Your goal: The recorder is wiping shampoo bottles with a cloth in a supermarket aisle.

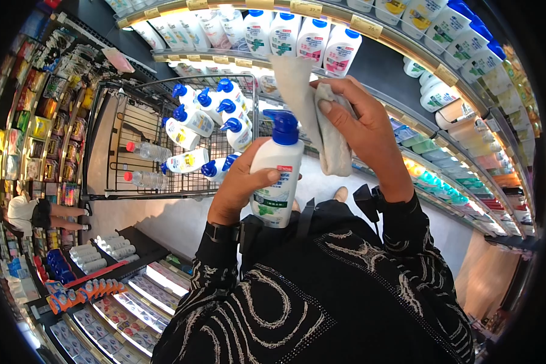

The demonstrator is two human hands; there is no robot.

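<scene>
A white pump bottle with a blue pump head is upright in front of my body, and my left hand is wrapped around its side. Green leaves and writing decorate its label. To the right and a little higher, my right hand grips a folded off-white cloth. One end of the cloth sticks up past my thumb, near the pump head but seemingly apart from it. Beyond my left hand stands a black wire shopping cart. In it are several similar blue-topped pump bottles, some upright and some lying down.
Two clear plastic bottles with red caps lie in the cart. Shelves of bottles curve across the top and right. At far left, a person is by a packed rack. Another display shelf is at lower left.
</scene>
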